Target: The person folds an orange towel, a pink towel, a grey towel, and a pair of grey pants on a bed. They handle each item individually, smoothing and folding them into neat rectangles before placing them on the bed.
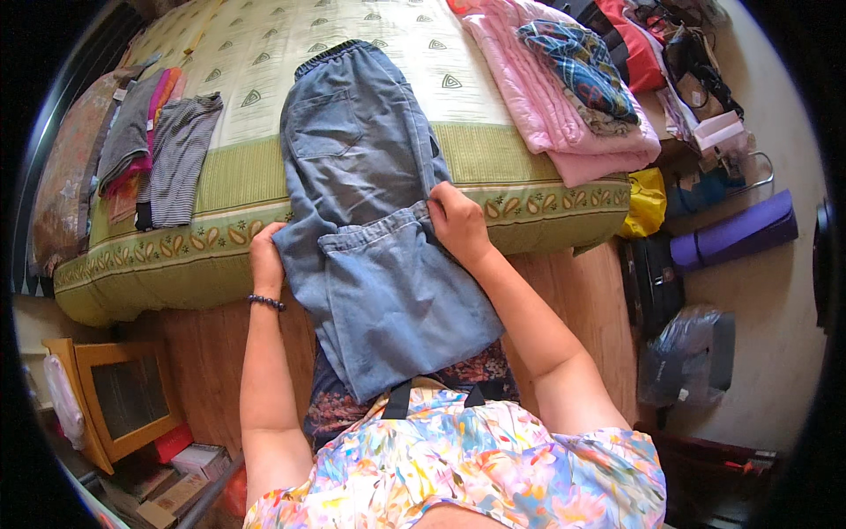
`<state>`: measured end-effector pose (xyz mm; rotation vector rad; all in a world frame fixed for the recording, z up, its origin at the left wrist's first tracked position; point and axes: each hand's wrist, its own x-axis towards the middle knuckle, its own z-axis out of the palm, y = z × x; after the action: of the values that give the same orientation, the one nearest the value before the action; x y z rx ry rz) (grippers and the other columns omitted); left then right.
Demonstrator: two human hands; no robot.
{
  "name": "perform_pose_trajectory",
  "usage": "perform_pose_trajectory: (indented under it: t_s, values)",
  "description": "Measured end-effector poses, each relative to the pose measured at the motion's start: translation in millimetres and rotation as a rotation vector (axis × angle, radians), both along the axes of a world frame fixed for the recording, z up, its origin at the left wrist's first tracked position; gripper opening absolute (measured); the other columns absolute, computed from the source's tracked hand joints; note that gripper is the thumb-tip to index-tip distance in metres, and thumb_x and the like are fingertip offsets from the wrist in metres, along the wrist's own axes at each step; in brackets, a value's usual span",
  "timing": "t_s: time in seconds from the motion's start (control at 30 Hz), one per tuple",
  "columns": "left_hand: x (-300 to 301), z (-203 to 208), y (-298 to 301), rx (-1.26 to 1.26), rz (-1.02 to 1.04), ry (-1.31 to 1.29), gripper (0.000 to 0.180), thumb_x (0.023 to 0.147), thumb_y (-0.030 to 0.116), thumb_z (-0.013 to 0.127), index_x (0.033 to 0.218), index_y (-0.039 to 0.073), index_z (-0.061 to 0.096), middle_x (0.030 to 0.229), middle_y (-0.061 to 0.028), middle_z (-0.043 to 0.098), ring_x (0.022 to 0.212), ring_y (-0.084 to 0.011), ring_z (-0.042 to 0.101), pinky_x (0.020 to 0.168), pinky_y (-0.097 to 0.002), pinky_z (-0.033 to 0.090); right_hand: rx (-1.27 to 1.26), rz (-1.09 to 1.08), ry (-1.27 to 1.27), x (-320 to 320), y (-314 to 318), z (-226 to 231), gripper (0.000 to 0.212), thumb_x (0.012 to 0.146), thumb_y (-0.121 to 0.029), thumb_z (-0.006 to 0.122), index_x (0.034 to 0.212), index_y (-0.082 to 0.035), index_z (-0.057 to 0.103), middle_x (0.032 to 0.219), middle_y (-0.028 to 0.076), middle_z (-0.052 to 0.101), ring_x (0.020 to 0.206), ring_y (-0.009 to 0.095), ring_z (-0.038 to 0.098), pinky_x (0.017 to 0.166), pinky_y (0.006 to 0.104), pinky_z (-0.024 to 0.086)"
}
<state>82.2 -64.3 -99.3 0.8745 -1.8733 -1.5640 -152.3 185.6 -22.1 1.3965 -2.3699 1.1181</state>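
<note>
A pair of blue jeans (352,167) lies partly on the bed, its elastic waistband at the far end and a back pocket facing up. The lower legs are folded back, so a hem crosses the middle and the fold hangs off the bed edge toward me. My right hand (456,220) is closed on the hem's right end. At the left edge of the jeans my left hand (267,256), with a dark bead bracelet on the wrist, pinches the denim.
The bed (247,110) has a green and cream patterned sheet. Folded clothes (182,159) lie at its left, a pink quilt (520,88) with a plaid cloth (577,66) at its right. A rolled purple mat (734,231) and bags stand by the right wall; a wooden cabinet (123,388) is lower left.
</note>
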Motion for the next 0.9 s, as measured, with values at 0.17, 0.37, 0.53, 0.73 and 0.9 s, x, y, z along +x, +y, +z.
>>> perform_pose_trajectory:
  t_s: [0.17,0.37,0.53,0.73,0.9]
  values:
    - [0,-7,-2,0.098,-0.038,0.108,0.024,0.088,0.005,0.044,0.094,0.000,0.066,0.090,-0.0023,0.066,0.077,-0.0095,0.060,0.071,-0.0249,0.050,0.109,-0.196,-0.579,-34,15,-30,0.023,0.078,-0.019,0.066,0.092,-0.001,0.064,0.085,0.019,0.065,0.079,0.034,0.063,0.070,0.0396,0.049]
    - [0,10,6,0.582,-0.099,0.152,0.024,0.092,0.007,0.044,0.100,-0.001,0.066,0.095,-0.0045,0.066,0.081,-0.0117,0.062,0.072,-0.0262,0.051,0.233,-0.223,-0.517,-52,23,-43,0.025,0.074,-0.026,0.070,0.079,-0.002,0.067,0.069,0.014,0.064,0.064,0.026,0.062,0.063,0.0362,0.048]
    - [-4,25,9,0.637,-0.136,0.068,0.026,0.095,0.016,0.046,0.102,0.001,0.066,0.096,-0.0040,0.066,0.080,-0.0124,0.062,0.073,-0.0258,0.050,0.133,-0.015,-1.120,-69,14,-49,0.017,0.079,-0.019,0.068,0.081,-0.002,0.069,0.073,0.002,0.066,0.061,0.010,0.057,0.055,0.0265,0.044]
    - [3,98,-28,0.196,-0.256,-0.026,0.025,0.094,0.018,0.049,0.100,0.003,0.068,0.093,-0.0001,0.066,0.082,-0.0081,0.059,0.072,-0.0225,0.046,-0.308,0.211,-1.376,-80,22,30,0.012,0.083,-0.014,0.067,0.087,-0.003,0.068,0.080,0.006,0.068,0.068,0.014,0.063,0.064,0.0280,0.050]
    - [-5,265,-40,-0.119,-0.331,0.359,0.023,0.091,0.015,0.053,0.104,0.002,0.067,0.095,-0.0025,0.067,0.084,-0.0099,0.060,0.077,-0.0238,0.046,-0.634,0.621,-1.046,-90,27,186,0.021,0.087,-0.014,0.061,0.102,-0.001,0.062,0.097,0.009,0.065,0.089,0.017,0.062,0.083,0.0288,0.048]
